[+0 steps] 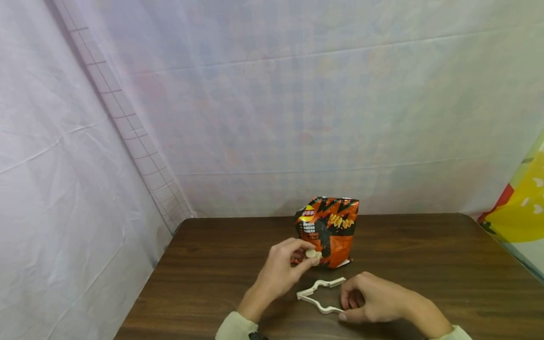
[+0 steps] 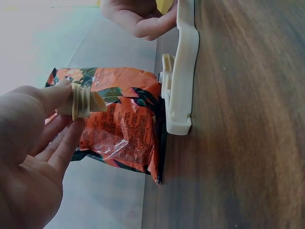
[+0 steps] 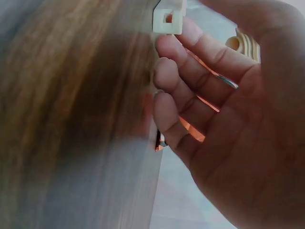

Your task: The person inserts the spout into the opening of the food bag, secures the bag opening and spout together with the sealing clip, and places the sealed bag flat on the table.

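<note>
Evidently, L hand is pinching spout pc, R hand is gripping spread clip, bag standing unclipped, so sealing's apparently pending.

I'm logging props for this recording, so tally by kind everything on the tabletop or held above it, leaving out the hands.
Snack bag, orange and black: 1
Clip, off-white, its two arms spread apart: 1
Small threaded piece, cream, held in the left hand: 1
Total: 3
</note>
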The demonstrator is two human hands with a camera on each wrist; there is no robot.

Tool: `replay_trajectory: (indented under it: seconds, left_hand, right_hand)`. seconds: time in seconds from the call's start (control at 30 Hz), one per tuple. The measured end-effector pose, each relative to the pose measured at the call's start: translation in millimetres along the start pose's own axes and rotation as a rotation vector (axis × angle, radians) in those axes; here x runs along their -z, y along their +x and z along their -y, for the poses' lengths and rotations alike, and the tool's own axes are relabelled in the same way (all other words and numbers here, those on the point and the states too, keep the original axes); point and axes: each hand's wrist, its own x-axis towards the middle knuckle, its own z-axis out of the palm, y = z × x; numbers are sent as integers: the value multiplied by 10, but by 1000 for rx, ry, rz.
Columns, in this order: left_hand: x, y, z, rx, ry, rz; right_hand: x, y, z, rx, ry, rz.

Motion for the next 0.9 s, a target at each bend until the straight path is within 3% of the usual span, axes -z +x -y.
replay_trajectory:
  seconds: [0.13,0.33,0.67,0.9]
  left_hand:
    - [9,20,3,3,-17,-20]
    - [64,34,-2,27,-44,-40]
    - [233,62,26,20,-14,-91]
    - [290,69,91,15,27,-155]
  right_hand:
    - [36,28,46,3,-58,-110]
    - [58,69,88,10,-265,-331]
    - [132,96,111,-3,-459,-567]
    - [264,139,92,13,-560,-674]
